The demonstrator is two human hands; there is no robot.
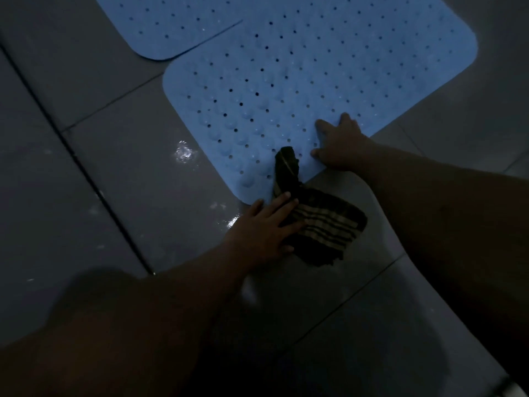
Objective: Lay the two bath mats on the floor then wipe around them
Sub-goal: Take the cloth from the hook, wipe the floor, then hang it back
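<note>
Two light blue perforated bath mats lie flat on the grey tiled floor: the near mat (300,81) fills the upper middle, and the far mat (171,21) sits at the top left, its edge tucked under the near one. A dark striped cloth (323,224) lies at the near mat's front corner, one end draped onto the mat. My left hand (263,227) presses flat on the cloth's left side with straight fingers. My right hand (340,144) rests spread on the near mat's front edge.
The scene is dim. Wet, shiny patches (186,153) show on the tiles left of the near mat. A dark grout line or floor channel (86,173) runs diagonally at the left. My knee or leg fills the lower left.
</note>
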